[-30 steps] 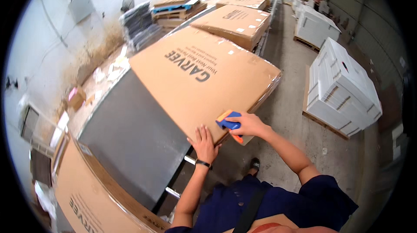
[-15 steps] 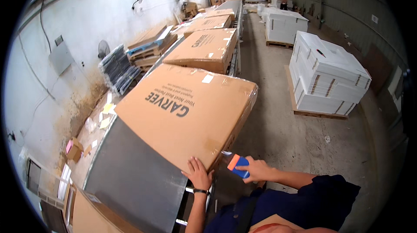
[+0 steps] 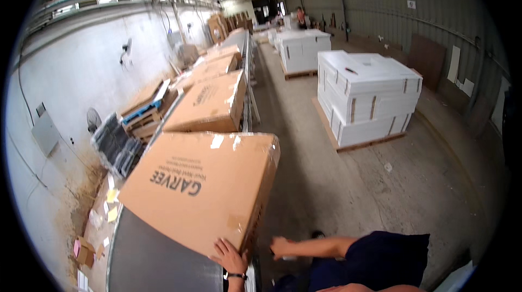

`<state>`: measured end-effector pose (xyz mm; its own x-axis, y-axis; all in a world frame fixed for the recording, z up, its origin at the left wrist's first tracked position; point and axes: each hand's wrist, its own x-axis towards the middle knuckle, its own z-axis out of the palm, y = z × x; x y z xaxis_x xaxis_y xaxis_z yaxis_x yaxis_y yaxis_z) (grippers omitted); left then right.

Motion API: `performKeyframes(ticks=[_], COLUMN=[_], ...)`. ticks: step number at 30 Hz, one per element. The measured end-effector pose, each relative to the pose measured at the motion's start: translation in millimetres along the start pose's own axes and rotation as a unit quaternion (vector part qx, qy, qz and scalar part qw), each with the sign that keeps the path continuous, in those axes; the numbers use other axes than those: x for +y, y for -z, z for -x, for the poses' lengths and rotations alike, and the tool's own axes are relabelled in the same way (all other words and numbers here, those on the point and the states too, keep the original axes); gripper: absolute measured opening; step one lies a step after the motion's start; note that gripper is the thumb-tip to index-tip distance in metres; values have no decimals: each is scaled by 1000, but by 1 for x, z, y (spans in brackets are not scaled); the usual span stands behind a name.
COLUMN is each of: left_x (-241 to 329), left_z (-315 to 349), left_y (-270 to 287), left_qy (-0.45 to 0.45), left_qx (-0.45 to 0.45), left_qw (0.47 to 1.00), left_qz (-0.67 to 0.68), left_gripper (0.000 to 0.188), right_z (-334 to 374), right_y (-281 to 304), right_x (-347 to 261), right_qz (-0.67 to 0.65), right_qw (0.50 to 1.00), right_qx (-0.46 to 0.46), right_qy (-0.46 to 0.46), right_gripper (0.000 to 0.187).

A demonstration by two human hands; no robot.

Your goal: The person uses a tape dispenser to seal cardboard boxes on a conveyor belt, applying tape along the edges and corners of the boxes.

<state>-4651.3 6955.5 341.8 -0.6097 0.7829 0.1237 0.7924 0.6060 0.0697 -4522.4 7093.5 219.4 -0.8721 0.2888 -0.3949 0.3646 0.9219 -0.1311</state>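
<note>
A large brown carton [image 3: 185, 183] with dark printing and clear tape along its edges lies slightly askew on the grey conveyor belt [image 3: 157, 254]. My left hand [image 3: 229, 256], a dark band at its wrist, rests on the carton's near right corner with fingers spread. To the right of that corner, my right hand [image 3: 281, 247] is closed, low beside the conveyor. Whatever it holds is hidden at this angle; the blue and orange hand tool seen earlier does not show.
More brown cartons [image 3: 209, 101] line the belt ahead. White wrapped stacks [image 3: 370, 88] stand on pallets to the right, across the concrete floor [image 3: 304, 183]. Left of the belt are stacked pallets [image 3: 144, 120], a dark wrapped bundle [image 3: 117, 145] and a small open box [image 3: 84, 251]. A person [image 3: 300, 17] stands far back.
The view has tilted up and turned right, so the scene sits lower and further left. My left hand stays on the carton's corner. My right hand has turned, and its blue and orange tool is out of sight.
</note>
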Motion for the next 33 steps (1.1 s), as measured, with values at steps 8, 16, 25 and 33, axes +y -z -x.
performKeyframes(ticks=[8,16,25,33], left_x=[38,81,68,60], left_z=[-45,-136,-139,-174], left_y=[2,-18,-8,1], left_qy=[-167,-155,-303,-122], left_qx=[-28,19,43,-56], left_qw=[985,983,948,991], left_qz=[22,95,81,-5], left_gripper=[101,87,59,55], right_z=[141,228,219,192], right_y=[-132,-153,-139,-83], right_x=[117,144,225,272], right_qz=[-696,-889,-904,-913], right_qw=[686,359,302,312], right_qx=[-123,24,-40,62], right_qy=[-172,-282,-301,-255], right_gripper=[57,75,88,78])
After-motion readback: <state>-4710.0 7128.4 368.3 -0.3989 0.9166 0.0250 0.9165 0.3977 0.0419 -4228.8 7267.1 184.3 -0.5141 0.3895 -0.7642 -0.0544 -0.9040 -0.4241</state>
